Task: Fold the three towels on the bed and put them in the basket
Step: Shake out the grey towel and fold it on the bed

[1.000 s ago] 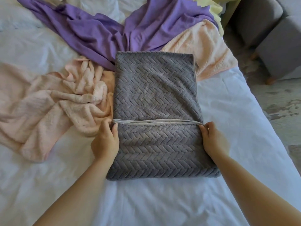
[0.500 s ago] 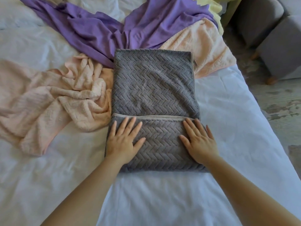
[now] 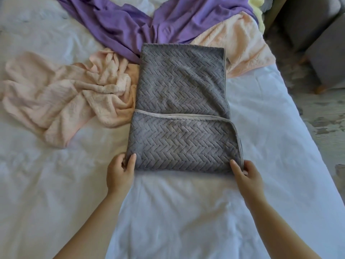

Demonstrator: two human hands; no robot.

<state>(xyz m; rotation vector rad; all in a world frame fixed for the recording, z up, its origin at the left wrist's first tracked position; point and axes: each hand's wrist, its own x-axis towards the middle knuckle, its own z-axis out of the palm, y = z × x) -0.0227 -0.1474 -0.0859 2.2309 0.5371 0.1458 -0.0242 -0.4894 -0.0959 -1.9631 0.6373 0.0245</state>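
A grey herringbone towel lies partly folded in the middle of the white bed, its near third turned up over the rest. My left hand pinches its near left corner, and my right hand pinches its near right corner. A crumpled pale pink towel lies to the left, touching the grey one. A peach towel lies spread at the back right, partly under the grey towel. No basket is in view.
A purple cloth sprawls across the back of the bed, with a strip of yellow fabric at the far right edge. Grey upholstered furniture stands on the floor to the right of the bed.
My hands went from gripping the folded edge, to pressing flat on the flap, to sliding back and pinching the towel's near corners. The view shifted slightly.
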